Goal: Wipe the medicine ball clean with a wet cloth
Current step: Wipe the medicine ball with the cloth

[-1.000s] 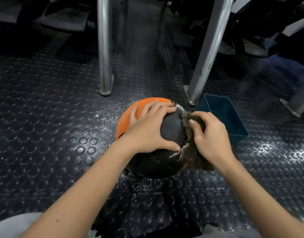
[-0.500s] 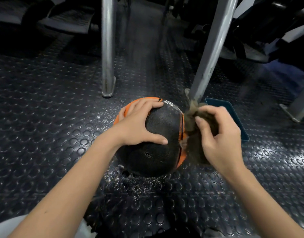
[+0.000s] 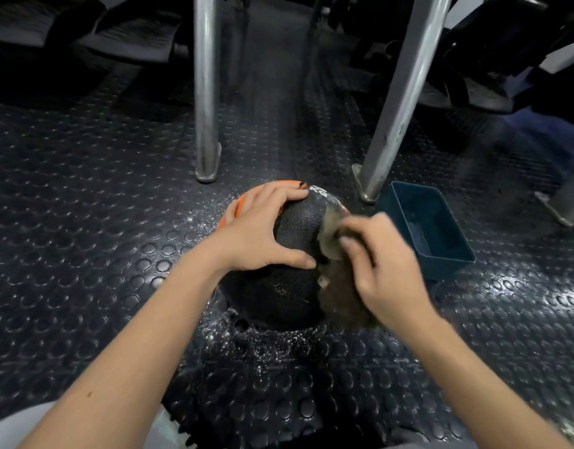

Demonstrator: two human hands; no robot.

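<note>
A black and orange medicine ball (image 3: pixel 279 286) sits on the studded rubber floor in front of me. My left hand (image 3: pixel 259 234) lies spread over its top left, thumb pointing right, holding it steady. My right hand (image 3: pixel 386 270) grips a dark brown wet cloth (image 3: pixel 340 296) and presses it against the ball's right side; the hand and cloth are blurred by motion. The cloth hides the ball's right edge.
A blue plastic tub (image 3: pixel 441 264) stands right of the ball. Two metal legs (image 3: pixel 206 92) (image 3: pixel 399 98) rise just behind the ball, a third foot (image 3: pixel 564 205) at far right. Water drops (image 3: pixel 272 345) speckle the floor around the ball. Dark gym equipment fills the back.
The ball has turned so less orange shows at the left. My right hand with the cloth went up along the ball's right side, then came back down it.
</note>
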